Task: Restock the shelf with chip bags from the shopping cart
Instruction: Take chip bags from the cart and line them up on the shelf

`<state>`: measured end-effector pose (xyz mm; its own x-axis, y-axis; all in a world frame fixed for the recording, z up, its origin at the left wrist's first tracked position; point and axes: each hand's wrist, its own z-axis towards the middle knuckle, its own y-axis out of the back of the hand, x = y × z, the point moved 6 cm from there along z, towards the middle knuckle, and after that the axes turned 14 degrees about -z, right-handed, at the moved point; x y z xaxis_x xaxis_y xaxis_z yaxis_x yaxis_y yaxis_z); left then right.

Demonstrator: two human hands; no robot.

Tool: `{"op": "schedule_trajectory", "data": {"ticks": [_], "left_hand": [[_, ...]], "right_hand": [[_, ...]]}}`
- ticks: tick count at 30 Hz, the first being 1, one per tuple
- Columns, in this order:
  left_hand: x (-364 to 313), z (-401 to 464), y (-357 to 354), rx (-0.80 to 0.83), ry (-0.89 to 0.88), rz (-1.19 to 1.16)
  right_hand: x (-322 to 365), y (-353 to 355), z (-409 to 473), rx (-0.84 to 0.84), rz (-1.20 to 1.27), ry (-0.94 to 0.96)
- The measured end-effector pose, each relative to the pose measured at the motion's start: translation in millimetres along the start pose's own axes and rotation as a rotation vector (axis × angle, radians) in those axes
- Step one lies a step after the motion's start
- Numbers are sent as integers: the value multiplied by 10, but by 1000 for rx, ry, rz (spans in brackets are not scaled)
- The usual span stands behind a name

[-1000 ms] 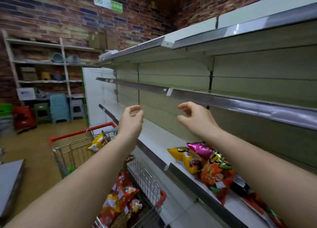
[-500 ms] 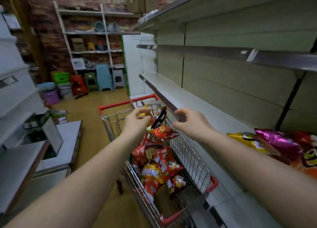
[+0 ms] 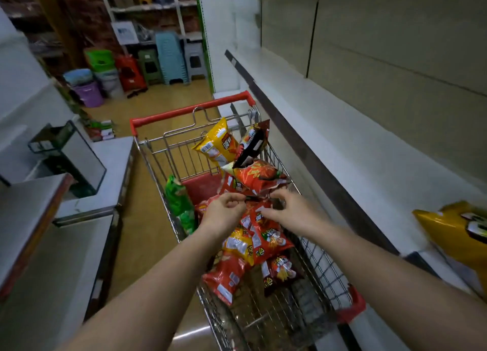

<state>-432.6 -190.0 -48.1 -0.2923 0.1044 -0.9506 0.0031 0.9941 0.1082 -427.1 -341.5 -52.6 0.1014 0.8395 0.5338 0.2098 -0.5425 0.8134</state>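
Chip bags fill the cart; both hands, left and right, reach in, fingers curled, grip unclear.

Shopping cart holds chip bags; yellow bag on shelf

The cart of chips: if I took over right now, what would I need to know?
Left hand: fingers curled over the pile in the shopping cart, seemingly pinching the top edge of a red chip bag.
Right hand: curled at the same edge; a firm grip is not clear.
Cart: many bags remain, including a yellow bag at the far end and a green bag on the left side.
Shelf: one yellow-gold bag shows at the right edge.
Left to do: lift this bag to the shelf, then the others.
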Motion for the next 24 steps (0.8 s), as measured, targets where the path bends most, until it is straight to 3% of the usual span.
{"op": "schedule_trajectory", "data": {"ticks": [15, 24], "left_hand": [[1591, 1472, -407, -42, 429, -18], [2214, 2108, -613, -4, 460, 6]], "right_hand": [[-1150, -1311, 1519, 287, 4, -265], [-1496, -1829, 2050, 221, -26, -329]]}}
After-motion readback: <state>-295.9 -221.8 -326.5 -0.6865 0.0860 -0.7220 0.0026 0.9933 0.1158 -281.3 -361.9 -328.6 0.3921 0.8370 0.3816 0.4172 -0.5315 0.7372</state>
